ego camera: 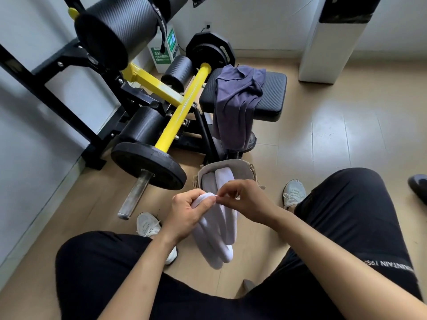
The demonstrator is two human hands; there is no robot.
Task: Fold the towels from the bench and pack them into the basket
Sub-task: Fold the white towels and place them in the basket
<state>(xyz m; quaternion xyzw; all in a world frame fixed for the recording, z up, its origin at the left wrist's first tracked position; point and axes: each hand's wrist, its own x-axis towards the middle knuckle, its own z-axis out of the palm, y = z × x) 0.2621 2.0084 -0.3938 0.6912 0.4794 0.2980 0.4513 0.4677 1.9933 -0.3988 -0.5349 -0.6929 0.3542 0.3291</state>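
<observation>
the white towel (215, 241) hangs between the seated person's knees, doubled into long soft loops, with its top end caught up in both hands just above the basket (227, 164). the left hand (191, 213) has its fingers curled round the bunched top fold. the right hand (245, 199) pinches an edge of that same fold between thumb and fingertips, and the two hands touch. the towel looks light and floppy (thick terry, i'd guess), so it will sag and slide out of shape wherever it isn't held. i'd say the corners and the folded edge are the places to take it, keeping the hanging part even so the layers don't slip apart. nothing fragile about it.

the basket stands on the floor by the feet, with folded towels (223, 177), one white and one grey, upright inside. a dusky purple towel (238, 100) lies rumpled over the black padded bench (271, 93), one end trailing down, so by my reckoning that one is left to fold. the floor (346, 139) is pale wood-look planks, a bit glossy. a yellow bar (182, 107) and black weight plates (147, 165) crowd the left, with white walls close behind.
</observation>
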